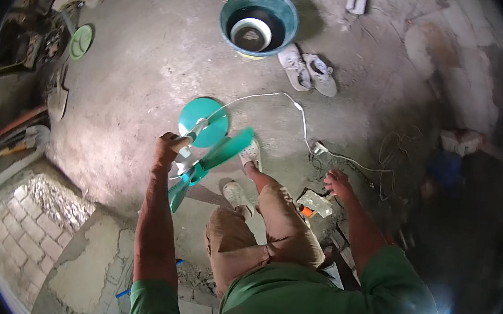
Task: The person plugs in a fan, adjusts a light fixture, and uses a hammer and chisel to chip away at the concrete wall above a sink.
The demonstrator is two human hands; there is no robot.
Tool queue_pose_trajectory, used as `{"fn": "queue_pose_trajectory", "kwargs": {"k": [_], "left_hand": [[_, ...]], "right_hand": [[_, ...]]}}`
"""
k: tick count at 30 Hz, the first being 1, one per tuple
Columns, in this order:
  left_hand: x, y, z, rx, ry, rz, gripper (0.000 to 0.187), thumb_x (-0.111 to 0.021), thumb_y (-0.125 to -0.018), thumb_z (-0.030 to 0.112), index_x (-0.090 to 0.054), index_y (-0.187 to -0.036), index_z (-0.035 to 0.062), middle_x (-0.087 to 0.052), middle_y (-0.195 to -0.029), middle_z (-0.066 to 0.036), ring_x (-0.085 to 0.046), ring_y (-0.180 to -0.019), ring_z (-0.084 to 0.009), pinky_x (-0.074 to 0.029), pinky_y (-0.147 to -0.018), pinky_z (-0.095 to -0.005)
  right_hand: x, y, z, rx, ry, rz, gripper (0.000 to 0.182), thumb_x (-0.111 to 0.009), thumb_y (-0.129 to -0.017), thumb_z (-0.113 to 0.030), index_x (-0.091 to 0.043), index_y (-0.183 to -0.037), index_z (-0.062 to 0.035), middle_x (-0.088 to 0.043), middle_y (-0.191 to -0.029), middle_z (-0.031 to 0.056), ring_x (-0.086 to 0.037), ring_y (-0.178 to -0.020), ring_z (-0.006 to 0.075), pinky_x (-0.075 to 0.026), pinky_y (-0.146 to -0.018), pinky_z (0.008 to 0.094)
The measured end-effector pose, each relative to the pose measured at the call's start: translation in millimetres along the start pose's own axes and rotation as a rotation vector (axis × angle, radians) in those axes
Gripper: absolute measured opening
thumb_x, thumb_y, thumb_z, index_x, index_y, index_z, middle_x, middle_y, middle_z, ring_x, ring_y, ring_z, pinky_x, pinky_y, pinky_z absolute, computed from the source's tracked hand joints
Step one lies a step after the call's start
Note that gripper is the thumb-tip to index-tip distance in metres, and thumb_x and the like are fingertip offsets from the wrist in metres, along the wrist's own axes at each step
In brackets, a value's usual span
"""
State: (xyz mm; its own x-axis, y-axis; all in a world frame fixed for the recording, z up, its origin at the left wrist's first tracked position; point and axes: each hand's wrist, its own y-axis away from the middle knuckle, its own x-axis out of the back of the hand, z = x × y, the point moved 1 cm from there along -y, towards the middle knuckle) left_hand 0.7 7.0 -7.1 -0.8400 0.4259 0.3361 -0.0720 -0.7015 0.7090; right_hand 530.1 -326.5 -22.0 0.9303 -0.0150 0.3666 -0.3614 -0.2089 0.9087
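A fan with a round green base [207, 115], a white stand and green blades [228, 149] is tilted in front of my left foot. My left hand [174, 145] is closed around its white stand, near the motor. From the fan a white cord [303, 122] runs right to a plug and socket [320, 147] on the floor. My right hand [337, 182] is held out to the right, below that plug, with its fingers curled in; whatever they hold, if anything, is too small to make out.
A blue-green tub [226, 26] with a white bowl [269, 34] inside stands ahead, beside white shoes [305, 72]. A concrete block piece [316, 203] lies below my right hand. Tools and a shovel [57, 102] lie at the left wall.
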Motion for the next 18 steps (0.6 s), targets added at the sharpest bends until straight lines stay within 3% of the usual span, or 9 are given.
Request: {"fn": "queue_pose_trajectory", "kwargs": {"k": [2, 4, 7, 9, 13, 15, 16, 17, 18], "left_hand": [[3, -11, -5, -0.004, 0.142, -0.001, 0.038, -0.078, -0.070, 0.025, -0.068, -0.090, -0.0064, -0.067, -0.077, -0.012, -0.062, -0.065, -0.0183, -0.047, -0.058, -0.0318], [-38, 11, 3, 0.067, 0.102, -0.073, 0.040, -0.078, -0.072, 0.027, -0.068, -0.089, -0.0077, -0.068, -0.077, -0.012, -0.062, -0.065, -0.0180, -0.048, -0.059, -0.0330], [-11, 11, 7, 0.017, 0.057, -0.082, 0.039, -0.077, -0.076, 0.033, -0.069, -0.085, -0.0034, -0.067, -0.074, -0.010, -0.062, -0.064, -0.0178, -0.049, -0.059, -0.0323], [-5, 13, 7, 0.040, -0.034, -0.110, 0.047, -0.071, -0.083, 0.037, -0.064, -0.108, -0.0019, -0.067, -0.087, -0.011, -0.065, -0.073, -0.0200, -0.051, -0.061, -0.0348], [34, 50, 1, 0.024, 0.076, -0.115, 0.054, -0.062, -0.089, 0.043, -0.053, -0.132, 0.0114, -0.055, -0.130, -0.006, -0.055, -0.115, -0.0214, -0.049, -0.087, -0.0393], [78, 54, -56, -0.359, 0.240, -0.130, 0.048, -0.056, -0.095, 0.037, -0.050, -0.137, 0.0142, -0.046, -0.141, -0.002, -0.045, -0.129, -0.0212, -0.043, -0.098, -0.0403], [80, 98, -19, -0.240, 0.179, 0.101, 0.047, -0.052, -0.096, 0.030, -0.051, -0.137, 0.0087, -0.036, -0.150, -0.007, -0.037, -0.137, -0.0225, -0.034, -0.104, -0.0414], [94, 130, -17, -0.261, 0.263, 0.221, 0.045, -0.052, -0.098, 0.025, -0.048, -0.139, 0.0082, -0.038, -0.148, -0.008, -0.041, -0.133, -0.0225, -0.040, -0.104, -0.0380], [117, 161, -37, -0.316, 0.153, 0.370, 0.047, -0.050, -0.094, 0.022, -0.050, -0.138, 0.0054, -0.036, -0.150, -0.008, -0.040, -0.134, -0.0229, -0.036, -0.106, -0.0392]], "right_hand": [[-7, 9, 30, 0.027, -0.154, 0.001, 0.041, -0.063, -0.088, -0.032, -0.059, -0.122, -0.0101, -0.070, -0.102, 0.0072, -0.067, -0.069, 0.0175, -0.052, -0.052, 0.0323], [32, 58, 94, 0.038, -0.067, 0.059, 0.040, -0.064, -0.088, -0.032, -0.060, -0.120, -0.0082, -0.070, -0.100, 0.0071, -0.067, -0.068, 0.0166, -0.051, -0.051, 0.0317], [4, 93, 108, 0.059, -0.060, 0.021, 0.043, -0.066, -0.087, -0.033, -0.061, -0.118, -0.0038, -0.070, -0.093, 0.0077, -0.067, -0.066, 0.0154, -0.052, -0.051, 0.0314], [5, 110, 129, -0.021, 0.118, -0.018, 0.026, -0.065, -0.087, -0.031, -0.067, -0.097, -0.0067, -0.066, -0.083, 0.0050, -0.064, -0.063, 0.0145, -0.052, -0.053, 0.0308], [11, 96, 128, 0.013, 0.147, -0.011, 0.026, -0.066, -0.086, -0.028, -0.066, -0.100, -0.0063, -0.067, -0.080, 0.0048, -0.063, -0.062, 0.0132, -0.051, -0.053, 0.0309], [22, 72, 99, 0.070, 0.203, 0.000, 0.026, -0.066, -0.086, -0.027, -0.066, -0.102, -0.0055, -0.068, -0.079, 0.0046, -0.063, -0.062, 0.0125, -0.050, -0.052, 0.0298], [26, 42, 98, 0.139, 0.183, 0.017, 0.029, -0.066, -0.086, -0.028, -0.065, -0.104, -0.0057, -0.068, -0.079, 0.0043, -0.063, -0.061, 0.0128, -0.049, -0.052, 0.0293], [28, 5, 100, 0.209, 0.162, 0.031, 0.031, -0.066, -0.086, -0.029, -0.065, -0.107, -0.0058, -0.069, -0.080, 0.0041, -0.063, -0.060, 0.0131, -0.049, -0.052, 0.0288], [27, -27, 93, 0.273, 0.187, 0.086, 0.032, -0.064, -0.087, -0.031, -0.066, -0.106, -0.0059, -0.068, -0.079, 0.0061, -0.064, -0.062, 0.0147, -0.050, -0.053, 0.0307]]}}
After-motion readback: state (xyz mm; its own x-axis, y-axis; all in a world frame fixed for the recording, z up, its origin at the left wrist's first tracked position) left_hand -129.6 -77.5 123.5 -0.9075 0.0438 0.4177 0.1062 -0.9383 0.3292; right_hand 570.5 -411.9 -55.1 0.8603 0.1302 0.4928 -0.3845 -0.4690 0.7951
